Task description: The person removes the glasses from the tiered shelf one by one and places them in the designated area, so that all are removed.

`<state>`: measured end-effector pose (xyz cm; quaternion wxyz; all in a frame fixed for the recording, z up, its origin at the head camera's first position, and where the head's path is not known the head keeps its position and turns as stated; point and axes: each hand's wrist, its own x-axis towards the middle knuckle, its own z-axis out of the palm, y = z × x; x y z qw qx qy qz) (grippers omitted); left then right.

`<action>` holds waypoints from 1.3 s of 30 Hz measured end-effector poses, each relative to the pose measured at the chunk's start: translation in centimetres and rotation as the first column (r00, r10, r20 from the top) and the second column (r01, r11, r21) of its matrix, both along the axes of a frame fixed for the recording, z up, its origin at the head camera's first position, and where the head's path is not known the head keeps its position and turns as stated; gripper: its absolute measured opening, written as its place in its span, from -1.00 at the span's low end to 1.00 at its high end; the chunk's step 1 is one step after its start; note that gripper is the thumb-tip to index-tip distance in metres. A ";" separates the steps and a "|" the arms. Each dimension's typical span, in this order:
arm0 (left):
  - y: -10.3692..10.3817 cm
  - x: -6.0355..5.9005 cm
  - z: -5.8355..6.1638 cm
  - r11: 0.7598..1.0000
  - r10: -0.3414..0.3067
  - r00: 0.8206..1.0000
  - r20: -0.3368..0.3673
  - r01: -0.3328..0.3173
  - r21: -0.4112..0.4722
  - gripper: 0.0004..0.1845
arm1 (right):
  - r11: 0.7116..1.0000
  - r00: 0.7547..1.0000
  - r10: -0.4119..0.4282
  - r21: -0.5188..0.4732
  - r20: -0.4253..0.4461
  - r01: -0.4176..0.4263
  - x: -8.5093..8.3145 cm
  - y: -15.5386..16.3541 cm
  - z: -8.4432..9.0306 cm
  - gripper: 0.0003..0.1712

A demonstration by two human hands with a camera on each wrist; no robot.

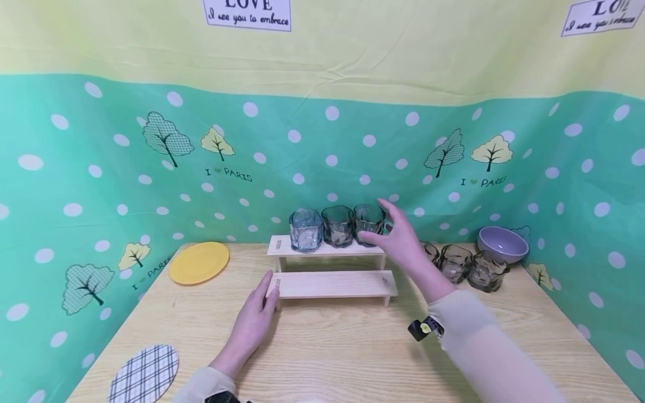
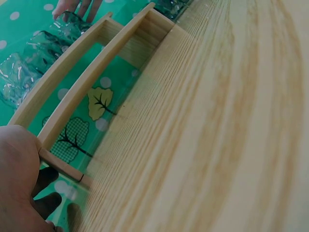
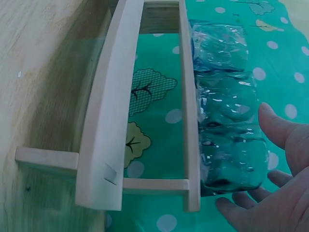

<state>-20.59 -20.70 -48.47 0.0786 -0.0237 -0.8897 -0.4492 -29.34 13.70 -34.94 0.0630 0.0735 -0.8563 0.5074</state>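
Glass cup — just beside right hand

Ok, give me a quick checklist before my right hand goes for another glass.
1. Right hand free: ok, fingers spread beside the rightmost shelf glass, not curled round it.
2. Three glasses upright on the top shelf: ok.
3. Lower shelf free for glasses: ok.
4. Left hand steadying the rack: ok, thumb on the lower shelf's left end.
5. Spare glasses upright near the bowl: ok.
6. Rightmost glass seated fully on the shelf: cannot tell.
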 end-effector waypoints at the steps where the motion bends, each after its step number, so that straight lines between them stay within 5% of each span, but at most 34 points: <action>1: 0.0 0.0 0.0 1.000 0.002 1.000 0.002 -0.002 -0.001 -0.33 | 1.000 1.000 -0.005 -0.004 0.002 0.005 -0.1 -0.1 -0.1 0.22; 19: 0.2 0.2 0.0 1.000 0.021 1.000 -0.002 -0.021 -0.008 -0.35 | 0.999 0.999 -0.053 0.009 -0.003 0.053 -1.6 -1.0 -1.8 0.19; 39: 0.1 0.1 -0.1 1.000 0.020 1.000 -0.006 -0.020 -0.006 -0.35 | 0.995 0.995 -0.097 -0.002 -0.012 0.097 -1.6 -1.2 -1.5 0.24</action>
